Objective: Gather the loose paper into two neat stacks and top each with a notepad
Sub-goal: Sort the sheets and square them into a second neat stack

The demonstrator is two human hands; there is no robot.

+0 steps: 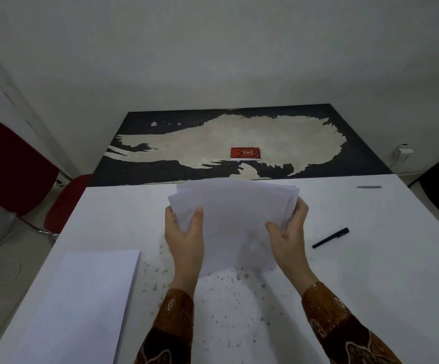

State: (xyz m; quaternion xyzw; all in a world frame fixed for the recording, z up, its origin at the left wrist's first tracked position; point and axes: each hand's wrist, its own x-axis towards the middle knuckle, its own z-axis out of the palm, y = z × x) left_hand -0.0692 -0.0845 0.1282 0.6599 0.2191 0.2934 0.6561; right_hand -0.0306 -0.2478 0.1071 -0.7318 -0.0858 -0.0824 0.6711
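Observation:
A loose sheaf of white paper is lifted above the white table, its sheets uneven at the far edge. My left hand grips its left side, thumb on top. My right hand grips its right side the same way. A squared stack of white paper lies on the table at the near left. A small red notepad lies on the dark worn table beyond.
A black pen lies on the white table to the right of my hands. A red chair stands at the left. A wall socket is at the far right. Small specks dot the white table between my arms.

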